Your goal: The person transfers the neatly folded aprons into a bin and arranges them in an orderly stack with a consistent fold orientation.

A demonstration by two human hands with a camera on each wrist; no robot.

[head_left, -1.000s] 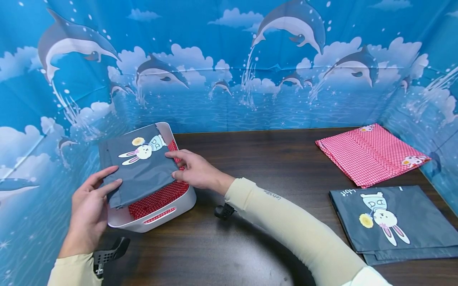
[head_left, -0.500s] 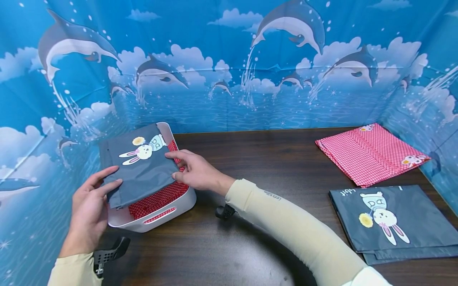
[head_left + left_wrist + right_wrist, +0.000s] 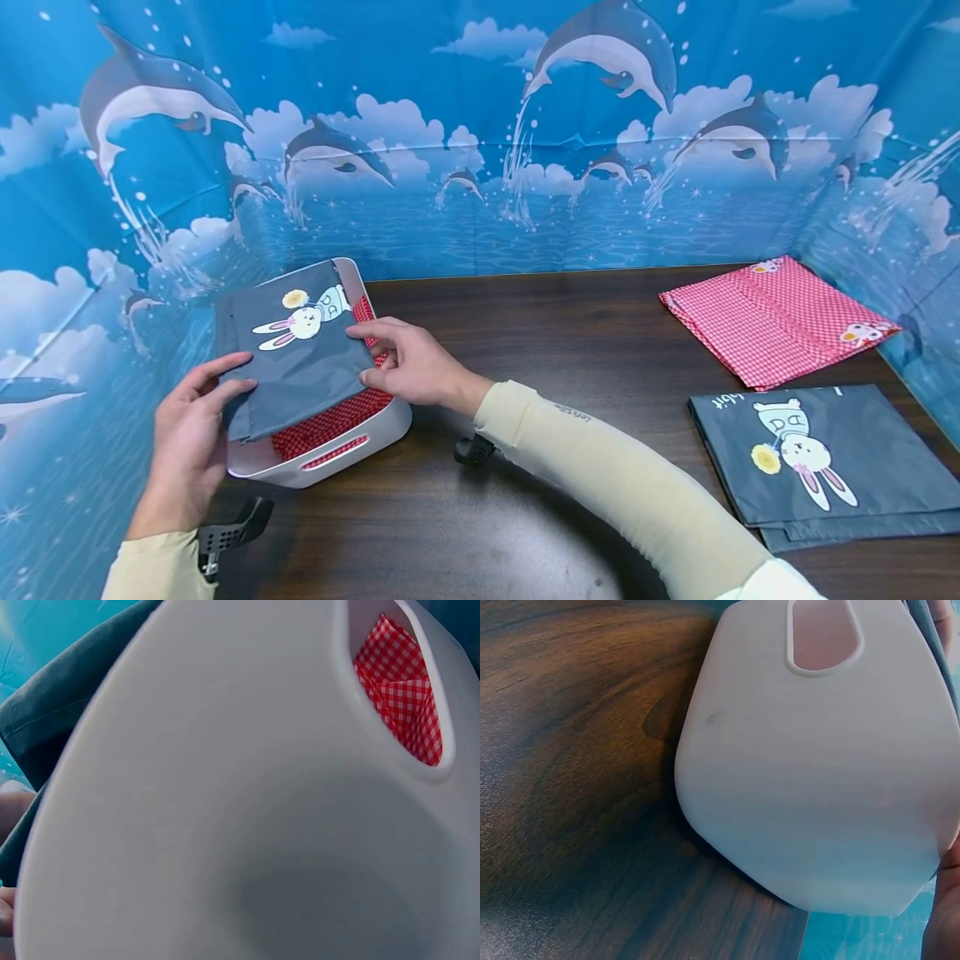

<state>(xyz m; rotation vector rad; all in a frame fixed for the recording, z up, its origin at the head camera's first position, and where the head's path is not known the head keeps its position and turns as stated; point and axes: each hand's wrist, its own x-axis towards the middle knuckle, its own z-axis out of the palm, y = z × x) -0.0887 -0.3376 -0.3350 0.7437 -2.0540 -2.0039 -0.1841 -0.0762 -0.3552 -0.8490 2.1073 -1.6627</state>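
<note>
Grey cloth (image 3: 300, 375) is folded over the top of the bin (image 3: 388, 429), rabbit print facing up, sitting right between the two sets of fingers. Left hand (image 3: 191, 429) has the left edge: index and thumb spread apart over the top, the rest out of sight, probably tucked under, so I'd call it a pinch. Right hand (image 3: 412, 358) is on the opposite edge, fingers curled, and looks to be pinching the border between thumb and fingers, though the undersides are hidden.

My guess is the two-sided hold is there because it's floppy stuff: take it by one edge and it'd sag or come unfolded. The middle has no fingers on it.

Red cloth (image 3: 322, 423) shows inside the bin at the near end and through the slot there. Can't tell if the grey one actually rests on it.

Over on the right of the worktop (image 3: 420, 533) there's a spare grey cloth (image 3: 892, 467) with a checked cloth (image 3: 780, 325) behind it, both well apart from the hands. Probably parked there so the right arm has room to reach across.
</note>
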